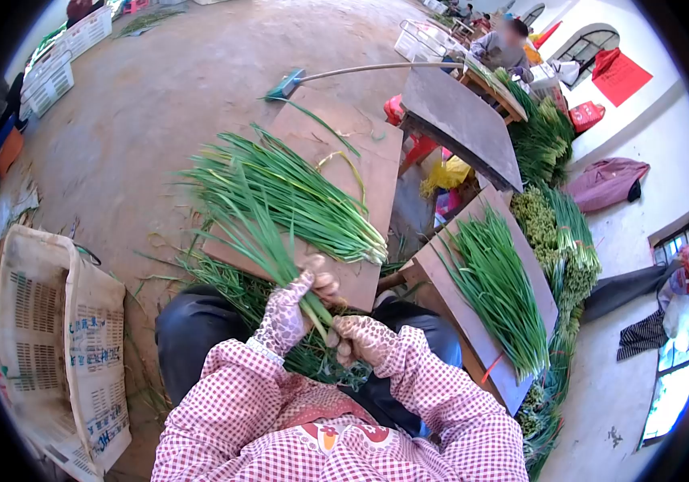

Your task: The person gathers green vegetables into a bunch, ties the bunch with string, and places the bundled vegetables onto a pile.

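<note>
My left hand [290, 309], in a patterned glove, is closed around a small bunch of garlic chives [267, 245] with long green leaves. The bunch tilts up and to the left, its pale stem ends pointing down toward my lap. My right hand [363, 337], gloved the same way, has its fingers bent together at those stem ends; the fingertips are partly hidden. Just beyond my hands, a larger pile of chives [288, 197] lies on a brown board [336, 120]. Loose green trimmings [228, 291] cover my lap and the space below the board.
At right, another chive pile [497, 281] rests on a slanted board [539, 281]. Stacked bundles [555, 233] line the wall. A white plastic crate [95, 345] stands at left. A broom [285, 84] leans by a dark table [461, 120]. Another person [505, 50] sits at the back.
</note>
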The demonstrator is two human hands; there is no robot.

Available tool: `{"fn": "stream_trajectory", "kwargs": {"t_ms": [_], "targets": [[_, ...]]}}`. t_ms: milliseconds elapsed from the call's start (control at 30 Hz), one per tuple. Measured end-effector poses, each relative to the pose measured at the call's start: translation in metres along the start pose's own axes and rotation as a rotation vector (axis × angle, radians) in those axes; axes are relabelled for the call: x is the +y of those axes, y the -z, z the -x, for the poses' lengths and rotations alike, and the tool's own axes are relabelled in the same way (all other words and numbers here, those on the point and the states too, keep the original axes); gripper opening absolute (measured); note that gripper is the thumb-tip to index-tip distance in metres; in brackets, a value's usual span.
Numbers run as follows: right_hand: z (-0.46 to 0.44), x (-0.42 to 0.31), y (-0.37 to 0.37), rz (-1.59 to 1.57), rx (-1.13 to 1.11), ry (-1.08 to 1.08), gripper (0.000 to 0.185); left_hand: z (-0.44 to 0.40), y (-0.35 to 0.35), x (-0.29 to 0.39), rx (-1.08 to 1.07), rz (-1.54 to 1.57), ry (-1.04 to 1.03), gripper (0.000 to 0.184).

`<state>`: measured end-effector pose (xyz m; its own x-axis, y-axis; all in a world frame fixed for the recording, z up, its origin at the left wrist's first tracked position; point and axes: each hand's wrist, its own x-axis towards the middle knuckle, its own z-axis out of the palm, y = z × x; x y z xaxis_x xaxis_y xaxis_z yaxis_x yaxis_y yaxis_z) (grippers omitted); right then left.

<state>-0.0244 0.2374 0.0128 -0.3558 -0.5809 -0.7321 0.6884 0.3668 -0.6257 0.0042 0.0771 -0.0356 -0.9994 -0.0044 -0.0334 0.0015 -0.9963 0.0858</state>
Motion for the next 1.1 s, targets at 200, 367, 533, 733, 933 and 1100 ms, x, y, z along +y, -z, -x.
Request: {"fn": "stream_trajectory", "kwargs": {"t_ms": [200, 367, 533, 733, 933, 1100], "targets": [[-0.026, -0.057, 0.076, 0.652, 0.703, 0.609, 0.022, -0.005, -0.019, 0.017, 0.257, -0.540, -0.419, 0.022], [-0.056, -0.116, 0.106, 1.143, 0.612, 0.313, 0.041, -0.009, -0.014, 0.009, 0.250, -0.247, -0.239, 0.022], [-0.067, -0.138, 0.098, 1.354, 0.487, 0.001, 0.051, -0.013, -0.014, 0.004, 0.285, -0.230, -0.193, 0.021], [-0.035, -0.162, 0.076, 1.491, 0.725, 0.331, 0.034, -0.013, -0.009, 0.004, 0.295, -0.173, -0.240, 0.021], [-0.063, -0.136, 0.126, 0.647, 0.535, 0.153, 0.025, -0.011, -0.008, 0.005, 0.294, -0.288, -0.279, 0.022], [-0.014, -0.178, 0.079, 0.745, 0.780, 0.516, 0.031, -0.011, -0.012, 0.006, 0.248, -0.300, -0.258, 0.017]]}}
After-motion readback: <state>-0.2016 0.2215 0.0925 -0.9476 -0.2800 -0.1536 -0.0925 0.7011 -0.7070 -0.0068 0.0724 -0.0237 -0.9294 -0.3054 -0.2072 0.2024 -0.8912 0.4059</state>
